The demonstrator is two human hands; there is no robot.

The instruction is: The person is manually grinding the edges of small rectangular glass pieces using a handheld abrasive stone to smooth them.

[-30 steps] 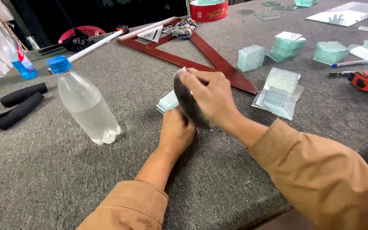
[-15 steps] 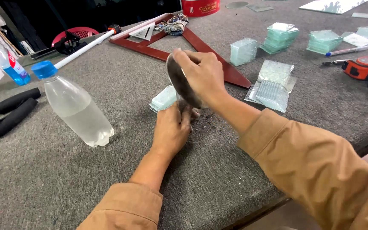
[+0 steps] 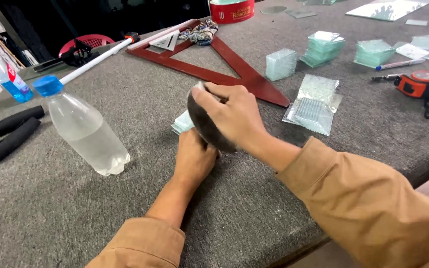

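Your right hand clenches the dark rounded pad edge-down, seemingly to rub the small pale glass piece your left hand pins on the grey felt table.

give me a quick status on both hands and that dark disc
Right hand grips dark disc. Left hand under it, on table. Glass stack behind; bottle clear left.

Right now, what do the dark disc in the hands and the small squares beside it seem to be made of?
The dark disc under the right hand looks like matte grey stone or abrasive, dull without shine; I cannot be sure. The small squares near the left hand look like glass: clear, pale green at the edges.
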